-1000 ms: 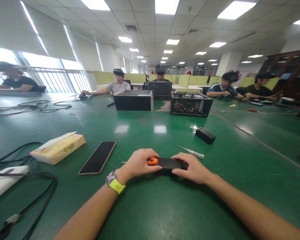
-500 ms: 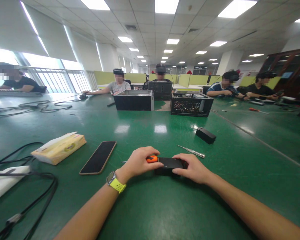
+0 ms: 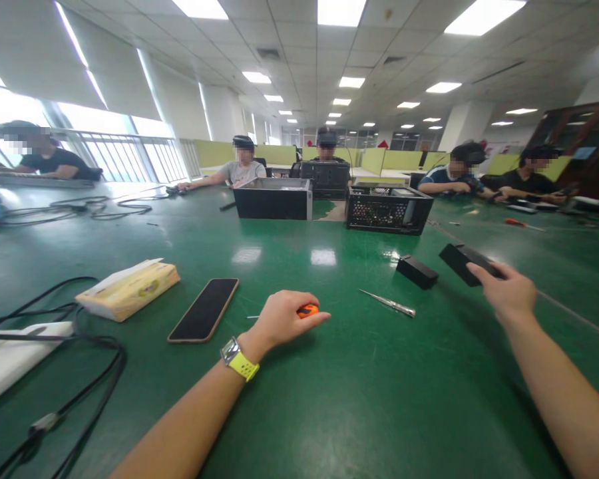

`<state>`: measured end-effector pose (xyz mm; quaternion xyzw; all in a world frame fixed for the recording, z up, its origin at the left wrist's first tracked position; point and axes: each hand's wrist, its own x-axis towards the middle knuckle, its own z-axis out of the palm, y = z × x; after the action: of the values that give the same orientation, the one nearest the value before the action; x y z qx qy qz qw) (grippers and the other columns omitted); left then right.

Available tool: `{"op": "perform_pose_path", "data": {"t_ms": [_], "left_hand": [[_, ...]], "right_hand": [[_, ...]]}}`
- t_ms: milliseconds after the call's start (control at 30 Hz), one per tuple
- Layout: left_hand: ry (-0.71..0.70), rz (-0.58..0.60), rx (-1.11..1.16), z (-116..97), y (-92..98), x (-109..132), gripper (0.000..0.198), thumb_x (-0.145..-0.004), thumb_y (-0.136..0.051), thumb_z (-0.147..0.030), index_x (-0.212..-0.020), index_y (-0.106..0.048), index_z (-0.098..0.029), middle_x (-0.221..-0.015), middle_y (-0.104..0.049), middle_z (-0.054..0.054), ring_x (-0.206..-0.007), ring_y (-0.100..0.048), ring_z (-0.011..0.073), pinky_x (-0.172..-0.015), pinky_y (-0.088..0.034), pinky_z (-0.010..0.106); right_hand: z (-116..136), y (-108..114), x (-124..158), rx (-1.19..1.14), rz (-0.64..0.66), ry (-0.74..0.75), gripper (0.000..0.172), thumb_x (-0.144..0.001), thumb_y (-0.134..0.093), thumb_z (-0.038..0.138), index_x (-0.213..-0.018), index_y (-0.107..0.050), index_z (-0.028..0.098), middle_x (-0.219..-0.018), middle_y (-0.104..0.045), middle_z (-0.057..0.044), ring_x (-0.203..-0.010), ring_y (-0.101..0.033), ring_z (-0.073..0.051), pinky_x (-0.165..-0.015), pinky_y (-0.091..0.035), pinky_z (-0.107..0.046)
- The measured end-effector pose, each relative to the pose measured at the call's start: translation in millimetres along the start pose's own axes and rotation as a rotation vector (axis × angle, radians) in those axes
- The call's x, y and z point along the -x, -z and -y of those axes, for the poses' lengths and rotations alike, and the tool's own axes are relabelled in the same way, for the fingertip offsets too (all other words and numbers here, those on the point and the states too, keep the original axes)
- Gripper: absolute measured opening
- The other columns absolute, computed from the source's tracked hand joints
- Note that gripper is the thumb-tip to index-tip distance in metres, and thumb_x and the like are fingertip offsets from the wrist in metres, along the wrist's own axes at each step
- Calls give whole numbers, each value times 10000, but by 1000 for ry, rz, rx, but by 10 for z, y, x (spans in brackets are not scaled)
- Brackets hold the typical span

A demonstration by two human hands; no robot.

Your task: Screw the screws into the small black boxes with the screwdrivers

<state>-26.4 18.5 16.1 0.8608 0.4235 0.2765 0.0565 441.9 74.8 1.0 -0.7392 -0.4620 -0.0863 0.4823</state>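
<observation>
My left hand (image 3: 284,317), with a yellow-green watch strap at the wrist, is closed round a screwdriver (image 3: 308,311). Its orange and black handle shows at the thumb, and a thin shaft sticks out on the other side of the hand. My right hand (image 3: 510,293) grips a black rectangular box (image 3: 465,263) by its right end, held above the table. A similar black box (image 3: 416,271) lies on the table just left of it. Between my hands lies a slim clear-handled screwdriver (image 3: 388,303).
A phone (image 3: 204,311), a tissue pack (image 3: 130,289) and a white power strip (image 3: 20,359) with black cables lie at left on the green table (image 3: 329,412). Open computer cases (image 3: 274,203) stand farther back. Several people sit around the far side.
My right hand has lifted the black box away from beside my left hand and carried it right and farther out. My left hand still holds the screwdriver. The view has shifted slightly.
</observation>
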Motion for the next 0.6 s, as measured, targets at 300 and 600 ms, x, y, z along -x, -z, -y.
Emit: {"op": "perform_pose_path", "data": {"t_ms": [300,600], "left_hand": [[-15,31,-44,1,-3,-5,389,-869,-530,-554,-870,-699,-203,-774,-709,20,-699,-646,163,-666,-431,246],[-18,53,-60,-25,5,-5,384,-865,-540,-548,-846,-697,-198,-757,-707,21,-676,-636,158,-652,-426,243]], "right_hand": [[-434,-82,-53,246,121,-318,607,-638,-650,602,-983,-708,106,-840,-653,-238,-736,-603,-370,-552,-409,-440],[146,-388,220,213,180,145,781,-761,-522,641,-1297,-514,72,-1232,-562,-246,-1133,-526,-376,-908,-426,-462]]}}
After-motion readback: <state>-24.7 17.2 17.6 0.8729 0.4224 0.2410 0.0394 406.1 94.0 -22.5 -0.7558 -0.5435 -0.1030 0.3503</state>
